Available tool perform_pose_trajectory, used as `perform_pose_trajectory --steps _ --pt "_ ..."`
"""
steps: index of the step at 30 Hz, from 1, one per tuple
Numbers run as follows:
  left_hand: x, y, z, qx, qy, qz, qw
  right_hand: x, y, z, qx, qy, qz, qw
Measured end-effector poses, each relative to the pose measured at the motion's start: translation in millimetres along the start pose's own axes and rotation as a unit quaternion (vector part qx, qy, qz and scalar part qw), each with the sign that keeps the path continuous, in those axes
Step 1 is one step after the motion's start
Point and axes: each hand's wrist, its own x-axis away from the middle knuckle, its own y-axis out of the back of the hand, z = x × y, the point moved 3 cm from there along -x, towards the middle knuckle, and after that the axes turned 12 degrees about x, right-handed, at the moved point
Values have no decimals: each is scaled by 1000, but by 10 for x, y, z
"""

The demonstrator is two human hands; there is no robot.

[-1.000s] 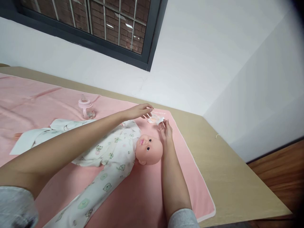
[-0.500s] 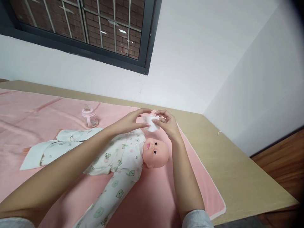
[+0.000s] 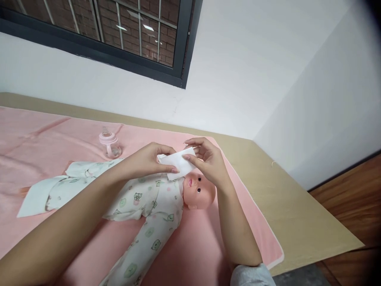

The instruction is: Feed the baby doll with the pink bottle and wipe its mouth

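While the wall [image 3: 232, 83] fills the far side, the table [image 3: 285, 202] stands against it, bare mostly at the right. On it is spread a pink blanket [image 3: 193, 242]. The barred window [image 3: 125, 35] is at the far left. The doll [image 3: 162, 196] lies on the blanket with its face upward, head to the right, legs to the left, and one sleeve stretched toward the near side. Above it, the left hand [image 3: 149, 161] pinches the left end of the white sheet [image 3: 181, 163], and the right hand [image 3: 210, 161] pinches its upper right corner. The sheet hangs before the doll's far shoulder; whether it touches, I cannot tell. The bottle [image 3: 110, 146] stands upright beyond the doll's legs.
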Motion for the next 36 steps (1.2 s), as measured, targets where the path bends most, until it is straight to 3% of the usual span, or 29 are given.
perform_pose_trajectory --steps 3,12,16,21,27,29,34,36 --pt "33 -12 -30 0 3 0 1000 15 -32 32 9 -1 -2 1000" --pt "68 -23 -101 18 -79 -12 997 25 -99 40 15 -1 -20 1000" --pt "66 -26 -134 14 -136 -53 989 28 -118 30 28 0 -37 999" --pt "50 -101 -157 44 -120 -85 988 38 -134 20 79 8 -53 995" --pt "160 -44 -290 66 -119 -199 971 -30 -4 -156 98 -14 -62 993" --pt "162 -28 -269 52 -84 -177 979 -89 90 -311 88 -40 -78 992" --pt "33 -206 -50 -27 0 1 1000 -183 271 -945 67 -142 -84 984" --pt "-20 -312 31 -53 22 35 998 -152 298 -1267 50 -190 -104 975"
